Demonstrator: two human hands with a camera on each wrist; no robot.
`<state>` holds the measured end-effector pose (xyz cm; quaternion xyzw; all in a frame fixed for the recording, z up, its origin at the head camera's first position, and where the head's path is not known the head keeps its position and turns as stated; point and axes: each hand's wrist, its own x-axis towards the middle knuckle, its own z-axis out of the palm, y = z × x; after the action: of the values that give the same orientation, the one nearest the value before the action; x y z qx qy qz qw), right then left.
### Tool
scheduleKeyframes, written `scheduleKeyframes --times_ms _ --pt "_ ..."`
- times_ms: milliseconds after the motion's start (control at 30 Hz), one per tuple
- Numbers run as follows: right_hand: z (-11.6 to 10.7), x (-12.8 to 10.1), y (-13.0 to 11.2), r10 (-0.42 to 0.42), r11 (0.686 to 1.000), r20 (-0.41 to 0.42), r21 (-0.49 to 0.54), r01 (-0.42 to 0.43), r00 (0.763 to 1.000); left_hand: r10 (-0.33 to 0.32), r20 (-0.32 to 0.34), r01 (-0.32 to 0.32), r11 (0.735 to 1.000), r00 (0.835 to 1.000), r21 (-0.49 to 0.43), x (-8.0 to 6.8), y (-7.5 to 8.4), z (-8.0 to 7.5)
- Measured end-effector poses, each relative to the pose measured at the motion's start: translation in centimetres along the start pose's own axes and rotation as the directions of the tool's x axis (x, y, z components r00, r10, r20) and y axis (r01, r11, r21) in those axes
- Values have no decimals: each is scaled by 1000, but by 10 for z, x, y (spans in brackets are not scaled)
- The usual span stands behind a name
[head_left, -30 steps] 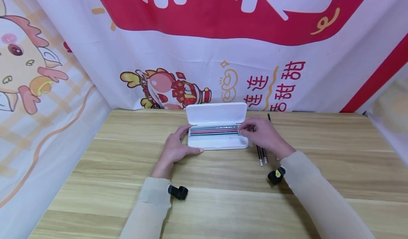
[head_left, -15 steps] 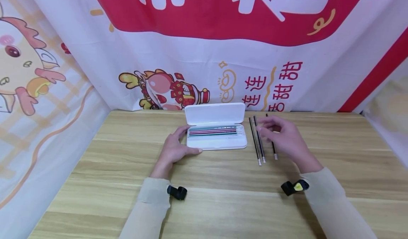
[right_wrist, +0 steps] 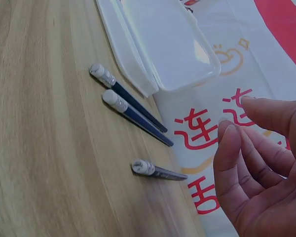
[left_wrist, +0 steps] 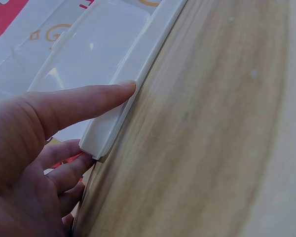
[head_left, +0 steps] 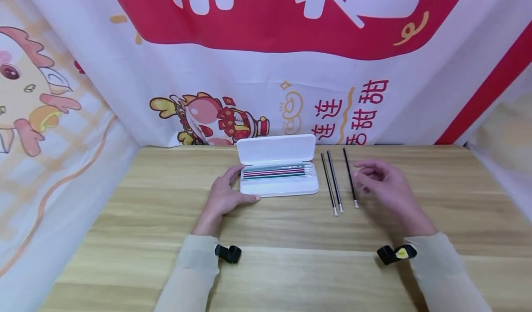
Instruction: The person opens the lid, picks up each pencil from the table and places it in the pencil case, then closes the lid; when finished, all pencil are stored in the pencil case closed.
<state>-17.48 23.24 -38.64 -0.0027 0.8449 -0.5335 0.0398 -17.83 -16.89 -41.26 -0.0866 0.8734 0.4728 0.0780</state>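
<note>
An open white pencil case (head_left: 279,189) lies on the table, its lid (head_left: 276,149) raised at the back. Several pencils (head_left: 274,172) with white eraser ends lie side by side inside. My left hand (head_left: 223,195) holds the case's left end, thumb along the front edge and fingers at the left side. Right of the case lie two dark pencils (head_left: 335,181) close together, and a third dark pencil (head_left: 350,177) stands a little apart. Beside that third one, my right hand (right_wrist: 261,163) hovers with loosely bent fingers, thumb and forefinger apart, holding nothing.
The wooden table (head_left: 307,275) runs back to a white and red printed cloth (head_left: 266,71) hanging right behind the case. Another printed cloth (head_left: 45,173) hangs along the left side. Each wrist carries a small black camera (head_left: 227,253).
My right hand has moved from the case's right end across the dark pencils to their right side, uncovering them. My left hand stays on the case. The head view has shifted slightly.
</note>
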Motion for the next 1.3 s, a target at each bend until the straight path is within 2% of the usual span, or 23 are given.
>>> scheduleKeyframes --times_ms 133,300,467,633,867,1300 --pt "1 2 5 26 999 24 38 -27 999 -2 -5 2 1000 1000 4 0 -2 -3" --pt "2 2 11 56 998 19 32 -57 998 6 8 -6 1000 1000 -10 0 -1 -2" --pt "5 5 15 121 992 43 40 -123 992 -1 -3 1 1000 1000 -8 -1 0 -1" --pt "9 6 17 178 984 72 -7 -178 981 0 -2 0 1000 1000 -5 -2 -1 -2" --pt "14 6 17 233 971 66 -65 -229 970 18 -1 -18 1000 1000 -6 0 -2 -1" --pt "15 3 18 219 969 45 -126 -212 975 12 -2 -12 1000 1000 -4 -2 0 0"
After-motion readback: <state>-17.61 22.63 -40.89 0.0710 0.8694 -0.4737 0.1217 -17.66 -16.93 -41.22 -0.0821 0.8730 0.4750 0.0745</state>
